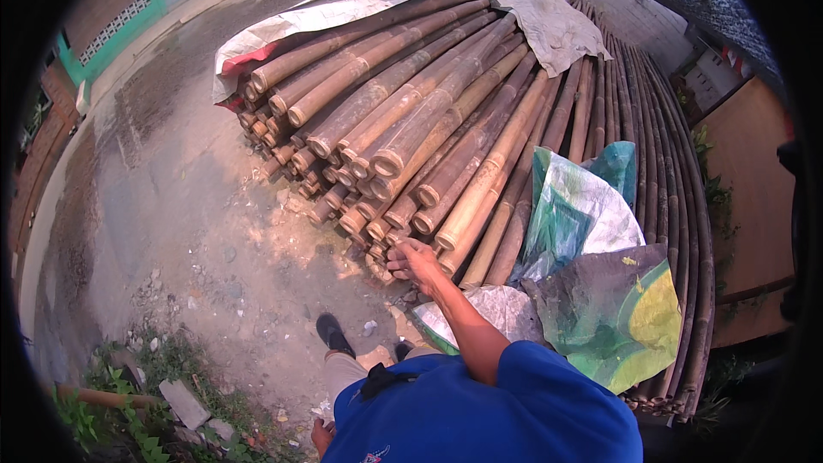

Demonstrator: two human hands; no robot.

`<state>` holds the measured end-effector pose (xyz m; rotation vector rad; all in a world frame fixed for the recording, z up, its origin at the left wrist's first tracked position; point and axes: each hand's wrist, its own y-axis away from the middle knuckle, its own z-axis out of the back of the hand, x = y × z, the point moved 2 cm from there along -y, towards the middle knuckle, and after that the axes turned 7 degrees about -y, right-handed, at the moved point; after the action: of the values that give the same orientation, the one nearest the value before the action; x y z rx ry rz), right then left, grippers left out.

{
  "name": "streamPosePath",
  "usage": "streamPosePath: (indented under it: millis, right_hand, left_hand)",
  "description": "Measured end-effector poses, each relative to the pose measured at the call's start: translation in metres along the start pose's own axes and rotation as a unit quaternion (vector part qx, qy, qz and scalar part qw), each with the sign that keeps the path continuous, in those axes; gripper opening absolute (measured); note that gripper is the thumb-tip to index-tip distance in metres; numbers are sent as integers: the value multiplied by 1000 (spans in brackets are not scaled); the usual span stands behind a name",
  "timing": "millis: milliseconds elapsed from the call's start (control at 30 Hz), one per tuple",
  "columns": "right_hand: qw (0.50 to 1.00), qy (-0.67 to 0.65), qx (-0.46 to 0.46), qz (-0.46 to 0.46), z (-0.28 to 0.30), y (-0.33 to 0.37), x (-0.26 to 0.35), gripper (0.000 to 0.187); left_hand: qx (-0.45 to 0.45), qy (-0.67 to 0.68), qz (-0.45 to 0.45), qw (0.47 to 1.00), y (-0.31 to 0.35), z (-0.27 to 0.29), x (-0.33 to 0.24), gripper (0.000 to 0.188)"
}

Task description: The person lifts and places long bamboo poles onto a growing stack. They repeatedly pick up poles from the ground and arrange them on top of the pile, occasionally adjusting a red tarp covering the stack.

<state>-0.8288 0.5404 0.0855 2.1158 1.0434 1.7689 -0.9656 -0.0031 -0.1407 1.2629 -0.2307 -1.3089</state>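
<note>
A big stack of brown bamboo poles [411, 111] lies ahead of me, its cut ends fanned toward me. My right hand [415, 261] is stretched out beside the lower pole ends at the near corner. Its fingers are loosely bent and a little apart, with nothing visible in them; whether they touch the bamboo I cannot tell. Low at the bottom edge, my left hand [322, 437] hangs by my side, mostly hidden behind my blue shirt. Its fingers cannot be made out clearly.
A pale tarp [549, 21] covers the stack's far part. Green and white sheeting [579, 210] and a grey-yellow sheet [613, 317] lie over poles at right. Rubble, weeds and a concrete block [183, 404] are at lower left. A brown panel [754, 206] stands far right.
</note>
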Motion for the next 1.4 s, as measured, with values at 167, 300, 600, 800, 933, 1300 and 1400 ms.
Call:
streamPosePath:
  millis: [167, 300, 600, 800, 933, 1300, 1400]
  right_hand:
    - [984, -144, -109, -10, -7, -37, 9, 52]
    - [961, -241, -134, 12, -12, -50, 23, 65]
    - [969, -150, -162, 115, -34, -103, 119, 86]
    - [936, -331, -103, 60, -58, -151, 128, 63]
    - [924, -369, -101, 34, -55, -137, 126, 58]
    - [899, -399, -177, 49, -65, -124, 116, 55]
    - [889, -410, -189, 74, -73, -125, 122, 52]
  left_hand:
    - [30, 28, 96, 995, -73, 80, -55, 60]
    - [-25, 119, 125, 985, -127, 146, -160, 60]
    - [-18, 106, -19, 994, -234, 141, -407, 67]
    - [88, 67, -78, 991, -235, 30, -535, 72]
    - [113, 15, -161, 980, -226, -29, -632, 70]
    - [97, -318, -474, 815, -254, -179, -816, 93]
    - [166, -349, -417, 823, -251, -181, -843, 91]
